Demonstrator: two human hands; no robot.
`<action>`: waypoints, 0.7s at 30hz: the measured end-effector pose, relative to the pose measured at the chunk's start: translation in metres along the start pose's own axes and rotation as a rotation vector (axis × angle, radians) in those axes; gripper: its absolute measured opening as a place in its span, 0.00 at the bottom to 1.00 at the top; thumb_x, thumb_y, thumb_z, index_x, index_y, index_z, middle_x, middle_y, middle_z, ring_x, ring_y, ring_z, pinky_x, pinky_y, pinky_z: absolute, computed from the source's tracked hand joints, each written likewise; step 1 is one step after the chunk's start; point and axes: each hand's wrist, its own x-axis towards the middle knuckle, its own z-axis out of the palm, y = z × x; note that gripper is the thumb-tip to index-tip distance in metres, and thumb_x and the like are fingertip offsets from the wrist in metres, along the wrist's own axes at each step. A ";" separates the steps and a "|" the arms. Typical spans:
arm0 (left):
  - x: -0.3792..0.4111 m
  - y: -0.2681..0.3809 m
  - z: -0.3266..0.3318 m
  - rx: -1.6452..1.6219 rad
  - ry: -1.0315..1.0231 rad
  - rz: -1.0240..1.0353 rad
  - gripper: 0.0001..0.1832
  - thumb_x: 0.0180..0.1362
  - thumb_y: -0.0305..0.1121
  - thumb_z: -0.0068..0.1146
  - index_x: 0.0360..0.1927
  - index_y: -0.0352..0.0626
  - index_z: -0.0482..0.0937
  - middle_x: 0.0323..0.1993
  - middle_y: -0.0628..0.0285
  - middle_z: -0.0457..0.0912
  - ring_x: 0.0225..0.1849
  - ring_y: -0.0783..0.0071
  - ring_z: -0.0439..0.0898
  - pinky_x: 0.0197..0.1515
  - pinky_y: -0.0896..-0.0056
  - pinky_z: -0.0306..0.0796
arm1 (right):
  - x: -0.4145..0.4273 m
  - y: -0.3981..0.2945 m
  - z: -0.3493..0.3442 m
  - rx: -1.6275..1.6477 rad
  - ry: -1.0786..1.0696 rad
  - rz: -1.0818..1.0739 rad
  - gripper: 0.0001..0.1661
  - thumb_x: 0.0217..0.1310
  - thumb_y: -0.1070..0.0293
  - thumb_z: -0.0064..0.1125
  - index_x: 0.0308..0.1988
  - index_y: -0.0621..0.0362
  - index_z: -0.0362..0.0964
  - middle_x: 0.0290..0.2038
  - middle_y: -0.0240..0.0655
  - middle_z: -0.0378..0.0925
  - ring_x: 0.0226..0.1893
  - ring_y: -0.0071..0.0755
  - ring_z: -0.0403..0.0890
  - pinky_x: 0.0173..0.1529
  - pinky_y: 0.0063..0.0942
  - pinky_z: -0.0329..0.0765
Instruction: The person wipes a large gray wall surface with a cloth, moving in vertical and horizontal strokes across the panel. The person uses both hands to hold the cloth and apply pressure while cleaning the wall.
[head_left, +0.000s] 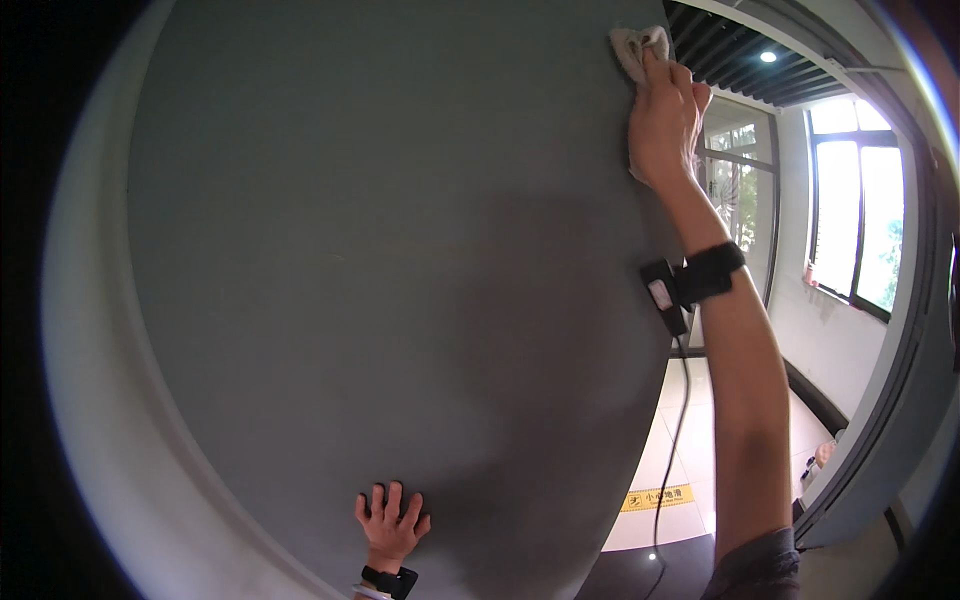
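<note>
A large grey door panel (360, 262) fills most of the view. Near its upper right edge, my right hand (667, 124) presses a bunched, pale cloth (637, 49) to the surface. On the right wrist, a black strap (715, 270) carries a small black device (664, 295) with a cable hanging down from it. Low on the same panel, my left hand (394, 521) rests flat with its fingers spread and nothing in it. That wrist wears a black band (390, 580) and a pale bracelet.
Past the door's right edge lies a tiled floor (675, 442) with a yellow caution strip (658, 498). Further back are a glass door (742, 195) and a bright window (859, 210). The door frame (919, 300) curves along the right; a pale wall (97, 337) borders the left.
</note>
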 end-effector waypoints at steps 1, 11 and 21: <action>0.000 0.000 0.000 0.003 0.007 -0.002 0.18 0.65 0.53 0.42 0.50 0.60 0.75 0.65 0.59 0.66 0.65 0.52 0.63 0.61 0.38 0.54 | 0.006 -0.005 0.004 -0.013 0.011 0.114 0.36 0.47 0.82 0.53 0.59 0.49 0.69 0.53 0.42 0.70 0.50 0.50 0.67 0.51 0.40 0.74; 0.004 -0.018 -0.022 0.054 -0.034 -0.013 0.15 0.61 0.52 0.46 0.45 0.61 0.77 0.61 0.63 0.70 0.62 0.56 0.66 0.58 0.42 0.56 | -0.033 -0.074 -0.024 0.372 -0.178 -0.583 0.36 0.46 0.81 0.55 0.58 0.49 0.71 0.57 0.37 0.71 0.47 0.45 0.70 0.52 0.36 0.75; 0.007 -0.011 -0.018 -0.005 -0.037 0.024 0.18 0.60 0.53 0.48 0.48 0.60 0.77 0.60 0.58 0.70 0.61 0.53 0.67 0.60 0.41 0.54 | -0.008 -0.184 0.005 0.501 -0.117 -0.489 0.31 0.48 0.79 0.57 0.56 0.53 0.71 0.54 0.39 0.70 0.49 0.45 0.68 0.54 0.36 0.74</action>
